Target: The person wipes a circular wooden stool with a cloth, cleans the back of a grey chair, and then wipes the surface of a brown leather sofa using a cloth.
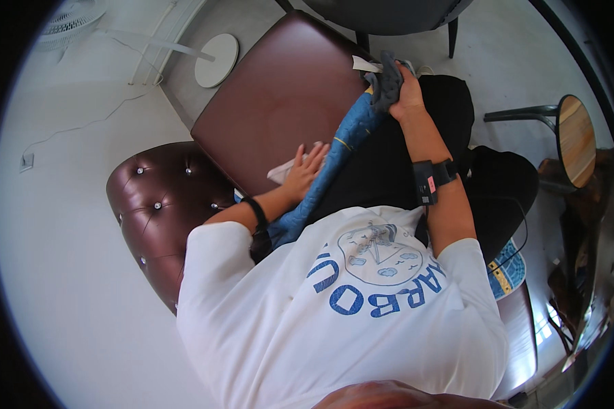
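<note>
My left hand lies with its fingers apart over a pale cloth on the brown leather seat. It is beside a blue quilted mat or cover, which slants across the seat along my black-trousered leg. Farther up, my right hand is closed around a bunched grey cloth at the mat's far end. A white tag or strip sticks out there. The underside of my left palm is hidden. A black box is strapped to my right forearm, a black band to my left wrist.
A tufted brown backrest stands at left against the white wall. A white fan base is on the floor beyond the seat, with a dark chair at the top. A wood-topped stool and another patterned blue piece are at right.
</note>
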Demonstrator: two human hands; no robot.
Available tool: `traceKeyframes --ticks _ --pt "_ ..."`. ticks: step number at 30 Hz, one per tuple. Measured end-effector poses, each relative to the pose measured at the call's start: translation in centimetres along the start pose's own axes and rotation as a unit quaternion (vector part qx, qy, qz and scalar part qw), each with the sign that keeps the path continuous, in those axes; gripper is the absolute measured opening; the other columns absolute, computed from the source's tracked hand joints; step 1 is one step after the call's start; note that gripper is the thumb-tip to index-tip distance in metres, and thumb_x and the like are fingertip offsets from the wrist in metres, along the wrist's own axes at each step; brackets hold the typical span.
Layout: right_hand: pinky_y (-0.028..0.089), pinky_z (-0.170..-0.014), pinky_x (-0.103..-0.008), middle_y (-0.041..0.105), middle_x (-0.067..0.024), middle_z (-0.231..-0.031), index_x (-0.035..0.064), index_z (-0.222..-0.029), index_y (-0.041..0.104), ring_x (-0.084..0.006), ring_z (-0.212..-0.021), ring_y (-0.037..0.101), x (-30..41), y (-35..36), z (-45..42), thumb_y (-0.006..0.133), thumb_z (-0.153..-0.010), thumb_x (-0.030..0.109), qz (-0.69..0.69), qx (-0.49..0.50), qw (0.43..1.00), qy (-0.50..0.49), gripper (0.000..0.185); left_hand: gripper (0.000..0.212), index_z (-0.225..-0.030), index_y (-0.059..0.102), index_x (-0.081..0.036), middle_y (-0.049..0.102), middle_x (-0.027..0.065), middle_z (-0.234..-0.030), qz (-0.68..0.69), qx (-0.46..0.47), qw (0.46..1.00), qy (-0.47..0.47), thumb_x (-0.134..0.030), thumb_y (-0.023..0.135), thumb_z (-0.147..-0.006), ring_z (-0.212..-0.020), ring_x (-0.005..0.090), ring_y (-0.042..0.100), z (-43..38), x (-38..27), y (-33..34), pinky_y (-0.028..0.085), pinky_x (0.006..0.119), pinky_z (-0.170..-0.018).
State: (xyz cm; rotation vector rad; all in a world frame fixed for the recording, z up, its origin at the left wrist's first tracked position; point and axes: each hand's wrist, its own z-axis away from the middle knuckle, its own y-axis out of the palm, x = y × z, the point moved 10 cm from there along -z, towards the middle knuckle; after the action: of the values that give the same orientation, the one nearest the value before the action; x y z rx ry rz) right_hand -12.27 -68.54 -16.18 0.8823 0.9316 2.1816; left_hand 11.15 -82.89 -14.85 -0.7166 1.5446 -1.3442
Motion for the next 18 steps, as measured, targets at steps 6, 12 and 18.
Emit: traceKeyframes --ticks 6,12,18 --pt "0.049 -0.086 -0.0372 0.061 -0.0123 -0.108 0.0037 -0.115 0.056 -0.0268 -0.096 0.06 -0.1 -0.6 0.3 0.04 -0.095 0.028 -0.014 0.021 1.0 0.009 0.035 0.052 -0.134 0.043 -0.014 0.03 0.015 -0.145 -0.031 0.101 0.983 0.151 -0.031 0.048 -0.084 -0.138 0.0314 0.021 -5.0 0.5 -0.1 0.007 0.059 -0.108" --pt "0.052 -0.08 -0.0361 0.063 -0.0118 -0.102 0.0024 -0.109 0.058 -0.0238 -0.093 0.062 0.0 -0.4 0.6 0.044 -0.095 0.027 -0.011 0.034 0.999 0.009 0.032 0.059 -0.14 0.033 -0.019 0.024 0.0131 -0.148 -0.135 -0.101 0.961 -0.22 -0.032 0.048 -0.085 -0.137 0.0309 0.021 -5.5 13.6 -5.1 0.016 0.056 -0.108" --pt "0.053 -0.078 -0.0361 0.063 -0.0111 -0.101 0.0033 -0.108 0.058 -0.0238 -0.09 0.062 0.1 0.2 1.5 0.046 -0.094 0.027 -0.006 0.041 0.999 0.009 0.03 0.059 -0.143 0.025 -0.017 0.022 0.0178 -0.148 -0.159 -0.222 0.807 -0.523 -0.035 0.043 -0.09 -0.138 0.0327 0.019 6.2 21.6 -7.4 0.02 0.06 -0.103"
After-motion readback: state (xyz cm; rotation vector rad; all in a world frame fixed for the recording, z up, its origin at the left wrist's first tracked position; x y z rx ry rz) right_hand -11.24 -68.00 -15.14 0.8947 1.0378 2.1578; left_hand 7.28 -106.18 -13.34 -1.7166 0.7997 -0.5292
